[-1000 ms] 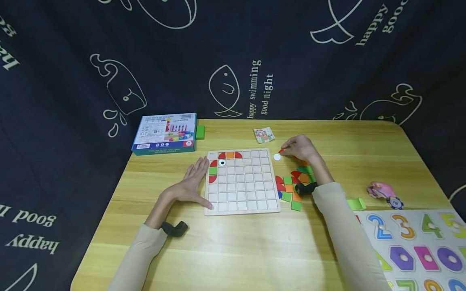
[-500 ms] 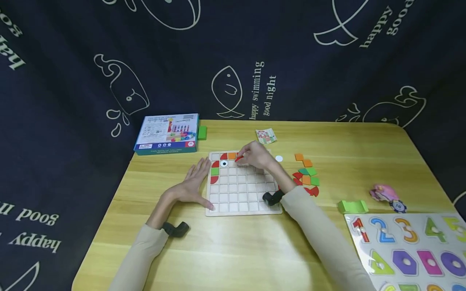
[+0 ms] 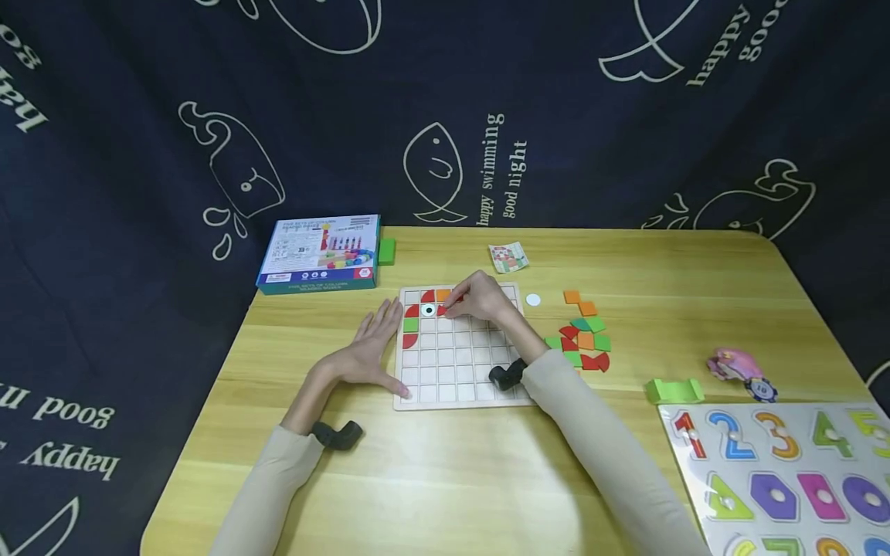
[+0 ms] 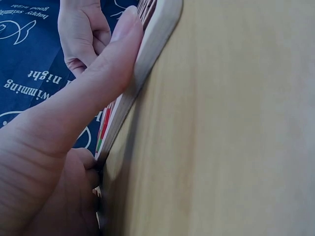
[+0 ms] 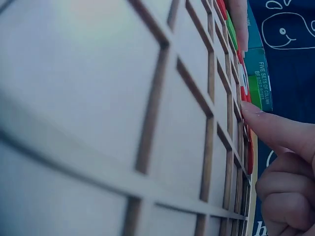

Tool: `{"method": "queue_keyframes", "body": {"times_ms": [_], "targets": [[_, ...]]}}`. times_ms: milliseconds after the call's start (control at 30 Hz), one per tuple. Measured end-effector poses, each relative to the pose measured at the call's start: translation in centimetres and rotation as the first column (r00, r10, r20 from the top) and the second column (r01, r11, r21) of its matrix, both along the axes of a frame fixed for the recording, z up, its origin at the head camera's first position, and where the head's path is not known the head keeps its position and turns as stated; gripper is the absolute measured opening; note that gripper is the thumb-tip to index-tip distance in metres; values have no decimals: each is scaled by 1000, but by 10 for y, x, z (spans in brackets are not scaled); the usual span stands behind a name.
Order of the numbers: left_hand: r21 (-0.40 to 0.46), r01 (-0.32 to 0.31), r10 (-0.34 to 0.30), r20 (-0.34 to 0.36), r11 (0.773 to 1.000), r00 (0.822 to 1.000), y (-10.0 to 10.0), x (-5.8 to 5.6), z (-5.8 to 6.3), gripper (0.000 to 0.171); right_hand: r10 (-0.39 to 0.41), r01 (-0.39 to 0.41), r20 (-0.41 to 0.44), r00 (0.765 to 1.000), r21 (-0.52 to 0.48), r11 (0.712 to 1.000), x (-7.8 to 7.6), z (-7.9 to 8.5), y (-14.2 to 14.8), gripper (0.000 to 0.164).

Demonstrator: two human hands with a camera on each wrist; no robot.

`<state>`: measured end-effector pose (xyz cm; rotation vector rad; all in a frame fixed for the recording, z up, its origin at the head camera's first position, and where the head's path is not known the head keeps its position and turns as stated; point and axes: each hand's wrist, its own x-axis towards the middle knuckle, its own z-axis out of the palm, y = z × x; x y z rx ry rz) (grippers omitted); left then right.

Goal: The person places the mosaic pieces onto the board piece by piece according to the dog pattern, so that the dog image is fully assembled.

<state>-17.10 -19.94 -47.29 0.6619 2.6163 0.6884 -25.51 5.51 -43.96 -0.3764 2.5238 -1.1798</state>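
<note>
The left hand braced the board while the right hand held a red tile.
The left lay spread, thumb on the near corner, fingers at the left edge, gripping nothing, seemingly to stop sliding. The right was nearly closed, fingertips pinching the tile at the cell just right of the eye tile. Loose tiles lay right of the board, probably for easy reach; a card lay behind it, perhaps to stay visible.
</note>
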Motion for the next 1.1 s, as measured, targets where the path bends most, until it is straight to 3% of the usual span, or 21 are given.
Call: {"method": "queue_keyframes", "body": {"times_ms": [300,667,767,867,1000,1100], "targets": [[9,-11,11,10,1000,1000,0,1,2,148,11,-5,-83,997,74,997,1,3,-2,10],[8,-9,9,14,1000,1000,3,1,3,148,20,-20,10,1000,-7,1000,-3,2,2,20],[9,-6,6,13,1000,1000,4,0,2,149,9,-9,10,1000,-54,998,-3,7,22,26],[10,-5,5,12,1000,1000,5,0,1,149,-67,68,21,998,-78,995,-3,14,57,29],[7,-9,9,8,1000,1000,4,1,0,149,-220,220,50,974,-3,975,0,18,105,31],[5,-8,8,9,1000,1000,3,2,1,148,-269,263,102,958,73,962,0,12,127,34]]}}
